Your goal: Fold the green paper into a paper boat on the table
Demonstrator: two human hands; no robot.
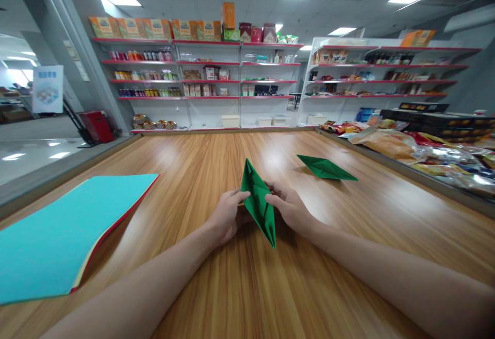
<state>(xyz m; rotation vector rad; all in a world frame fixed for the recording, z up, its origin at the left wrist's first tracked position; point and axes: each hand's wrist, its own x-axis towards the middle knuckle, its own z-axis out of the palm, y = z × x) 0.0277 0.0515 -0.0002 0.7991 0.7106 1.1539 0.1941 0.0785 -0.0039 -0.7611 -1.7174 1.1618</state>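
Between my two hands, over the middle of the wooden table point(216, 287), is a folded green paper boat point(258, 200), tilted with its pointed ends up and down and its hollow side towards me. My left hand point(229, 214) is closed on its left side, the thumb pressing the near edge. On the other side my right hand point(291, 206) grips it, thumb on the rim and fingers behind the paper. Some fingers of both hands are hidden by the boat. A second green paper boat point(328, 168) lies on the table beyond my right hand, touched by neither hand.
A stack of coloured paper point(77, 231), turquoise on top with yellow and red edges below, lies at the left. Packaged snacks point(406, 148) and dark boxes point(436, 122) are piled beyond the table's right edge. Stocked shelves point(209, 80) stand behind the table.
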